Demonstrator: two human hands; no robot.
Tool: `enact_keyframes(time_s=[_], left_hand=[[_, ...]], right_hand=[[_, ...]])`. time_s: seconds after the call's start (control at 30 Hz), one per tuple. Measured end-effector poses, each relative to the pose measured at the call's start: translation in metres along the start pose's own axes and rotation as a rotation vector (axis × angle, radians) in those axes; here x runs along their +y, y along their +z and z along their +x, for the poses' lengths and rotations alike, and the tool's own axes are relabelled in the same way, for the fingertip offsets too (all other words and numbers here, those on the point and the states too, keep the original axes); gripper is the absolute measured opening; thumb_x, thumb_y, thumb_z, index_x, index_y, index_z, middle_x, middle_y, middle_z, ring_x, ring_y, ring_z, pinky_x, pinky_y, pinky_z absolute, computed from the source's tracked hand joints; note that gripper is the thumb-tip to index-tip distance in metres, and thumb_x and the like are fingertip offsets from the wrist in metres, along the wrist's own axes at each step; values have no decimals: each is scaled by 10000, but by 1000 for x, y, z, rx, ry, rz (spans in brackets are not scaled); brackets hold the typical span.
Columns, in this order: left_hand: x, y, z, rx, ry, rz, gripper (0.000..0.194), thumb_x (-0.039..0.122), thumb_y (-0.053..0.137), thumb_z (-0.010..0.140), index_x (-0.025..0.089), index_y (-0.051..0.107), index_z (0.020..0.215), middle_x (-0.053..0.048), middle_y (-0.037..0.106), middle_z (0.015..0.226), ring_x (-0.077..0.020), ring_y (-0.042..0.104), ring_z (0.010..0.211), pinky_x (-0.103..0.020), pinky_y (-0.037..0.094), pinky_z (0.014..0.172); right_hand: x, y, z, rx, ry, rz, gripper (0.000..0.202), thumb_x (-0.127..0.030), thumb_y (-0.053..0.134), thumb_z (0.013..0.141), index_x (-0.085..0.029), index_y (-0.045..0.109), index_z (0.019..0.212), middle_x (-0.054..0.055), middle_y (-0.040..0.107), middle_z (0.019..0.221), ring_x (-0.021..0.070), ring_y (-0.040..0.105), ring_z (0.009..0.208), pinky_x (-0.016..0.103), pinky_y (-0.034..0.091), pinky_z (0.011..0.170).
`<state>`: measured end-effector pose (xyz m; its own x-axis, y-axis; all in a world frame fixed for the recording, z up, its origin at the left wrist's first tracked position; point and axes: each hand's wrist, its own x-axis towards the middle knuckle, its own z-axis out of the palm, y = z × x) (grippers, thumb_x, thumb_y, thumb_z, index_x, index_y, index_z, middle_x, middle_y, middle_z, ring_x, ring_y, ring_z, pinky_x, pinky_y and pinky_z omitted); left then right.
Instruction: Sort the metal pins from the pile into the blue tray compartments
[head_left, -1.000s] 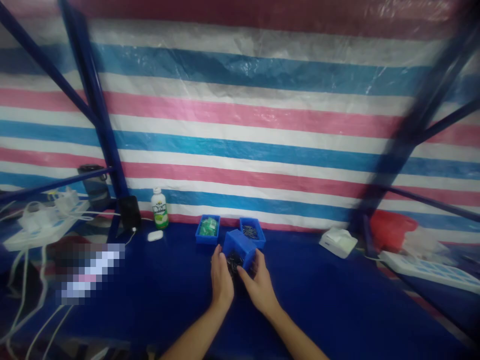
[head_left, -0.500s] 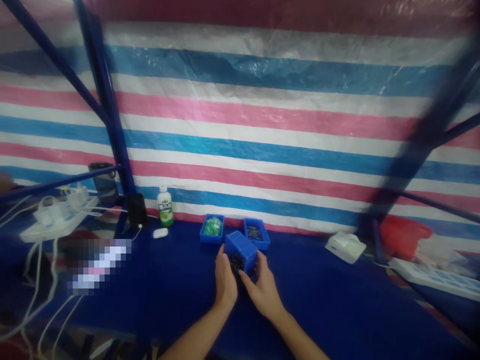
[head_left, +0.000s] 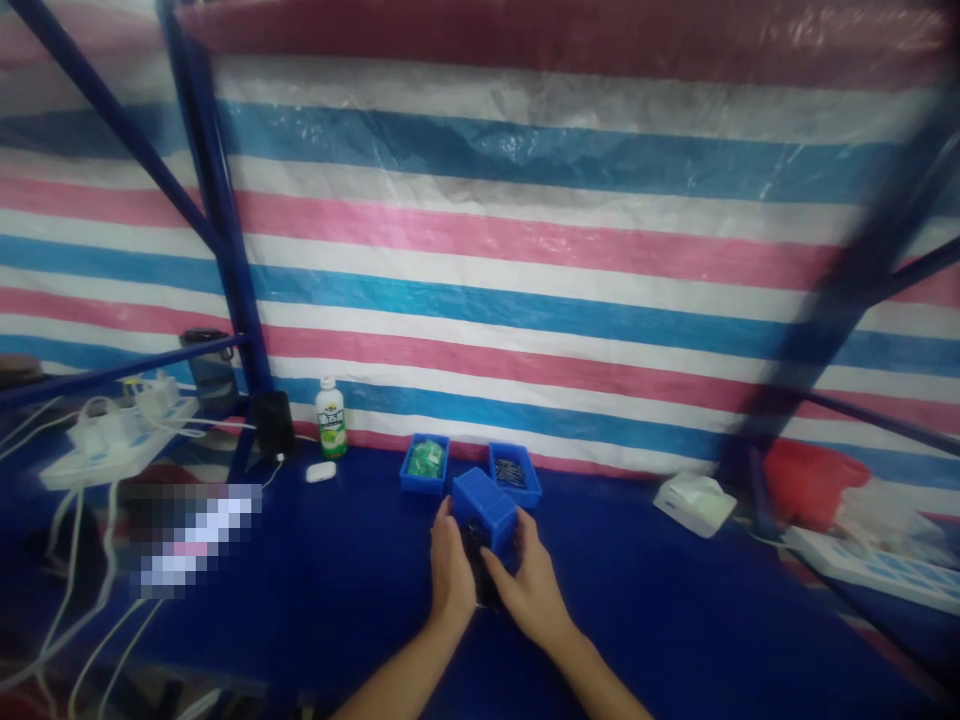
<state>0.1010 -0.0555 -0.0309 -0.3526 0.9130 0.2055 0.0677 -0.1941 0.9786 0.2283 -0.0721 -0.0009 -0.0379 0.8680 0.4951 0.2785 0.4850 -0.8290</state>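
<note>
Between my hands is a small blue plastic bin, tipped steeply with its open side toward me. My left hand closes on its left side, and my right hand grips its right side with the thumb near the front. A mass of small dark pieces shows at the bin's mouth between my palms, too blurred to name. Just behind stands a second blue bin holding dark, thin screw-like pieces. To its left, another blue bin contains green packets.
A white-and-green bottle and a white case stand at back left. Power strips with cables lie farther left. On the right are a tissue pack, a red bag and another power strip. Striped sheeting hangs behind.
The dark pieces have slid farther out of the tipped bin, down between my palms. My hands keep nearly the same grip; the whole view has shifted slightly.
</note>
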Motion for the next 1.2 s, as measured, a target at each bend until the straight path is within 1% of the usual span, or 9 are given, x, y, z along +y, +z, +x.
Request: enact_keyframes(time_s=[0.1,0.27,0.57,0.73,0.83,0.93,1.0,1.13,1.2], left_hand=[[1,0,-1,42,31,-31,638,609,209,967,210,400,1427,-94,466,1452,-223,402,1360,-378,298,1150],[4,-1,-2,58,40,-41,594,593,211,975,231,429,1393,-88,504,1408,-222,437,1322,-400,301,1141],[7,-3,-1,86,58,-49,565,575,228,978,214,487,1327,-92,556,1329,-228,478,1272,-411,334,1110],[13,-4,-4,137,141,-46,538,548,242,982,203,520,1287,-93,581,1273,-227,498,1234,-399,342,1091],[15,-11,2,205,176,-50,514,505,228,991,196,536,1263,-92,596,1243,-223,518,1207,-385,361,1072],[19,-23,21,245,202,45,423,421,290,984,189,571,1200,-87,608,1226,-218,534,1182,-367,391,1041],[23,-32,36,134,235,237,332,329,381,944,186,608,1141,-80,628,1197,-217,564,1128,-357,419,1000],[30,-41,55,-289,353,825,329,215,424,882,206,673,1097,-70,652,1192,-256,572,1084,-413,414,951],[33,-40,56,-366,425,1035,357,240,410,898,205,674,1137,-82,626,1257,-288,537,1121,-441,402,935]], right_hand=[[7,-5,-1,-5,-29,-89,657,-359,652,833,-180,367,1397,146,592,1278,308,598,1143,467,475,994],[14,-14,-1,-19,-42,-115,633,-360,612,867,-186,320,1401,150,566,1303,293,591,1156,451,485,993],[24,-30,3,-13,-31,-168,653,-390,606,872,-179,302,1410,163,557,1313,307,577,1177,473,476,1006],[25,-38,1,-16,-56,-210,646,-386,611,867,-189,311,1404,152,558,1314,306,575,1178,470,465,1017],[26,-44,-1,-21,-76,-250,643,-382,606,868,-189,316,1408,147,550,1323,306,560,1198,464,455,1028],[23,-50,0,-55,-125,-253,608,-361,593,879,-205,330,1405,138,513,1353,299,523,1236,462,424,1059],[19,-54,2,-71,-158,-240,579,-348,591,882,-219,347,1391,130,491,1362,294,499,1252,465,404,1076],[16,-59,10,-2,-178,-171,585,-355,623,868,-226,363,1375,143,459,1357,300,471,1262,496,392,1078],[17,-58,17,68,-133,-68,623,-377,635,864,-229,350,1399,149,463,1346,296,487,1244,492,421,1051]])
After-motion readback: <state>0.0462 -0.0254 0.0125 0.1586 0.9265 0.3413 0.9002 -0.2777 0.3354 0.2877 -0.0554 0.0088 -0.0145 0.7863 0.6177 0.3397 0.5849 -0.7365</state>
